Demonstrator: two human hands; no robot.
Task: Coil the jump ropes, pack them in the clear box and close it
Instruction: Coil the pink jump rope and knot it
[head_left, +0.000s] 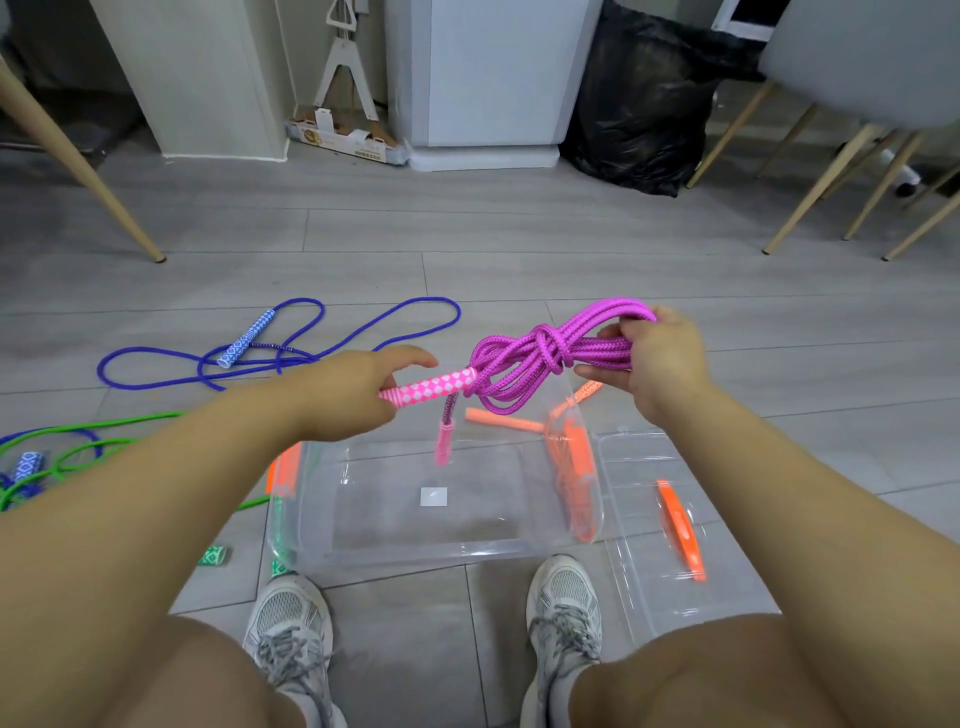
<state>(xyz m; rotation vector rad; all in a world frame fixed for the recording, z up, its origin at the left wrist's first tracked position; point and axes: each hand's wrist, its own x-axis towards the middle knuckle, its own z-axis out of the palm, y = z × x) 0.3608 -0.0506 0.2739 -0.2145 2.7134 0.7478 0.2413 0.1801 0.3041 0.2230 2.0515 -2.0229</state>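
A magenta jump rope (540, 358) is bundled into a coil with a wrap around its middle, held above the clear box (395, 545). My right hand (660, 358) grips the coil's right end. My left hand (358, 389) holds one pink checked handle (431, 389) that sticks out leftward. The second pink handle (444, 441) dangles down over the box. The box stands open on the floor with nothing but a small label inside. Its clear lid (644, 525) with an orange latch (680, 530) lies to the right.
A blue rope (291, 343) sprawls on the floor at left, a green rope (93, 441) and another blue one lie at far left, and an orange rope (571, 457) lies behind the box. My shoes (291, 618) are just in front of the box. Chair legs stand at both sides.
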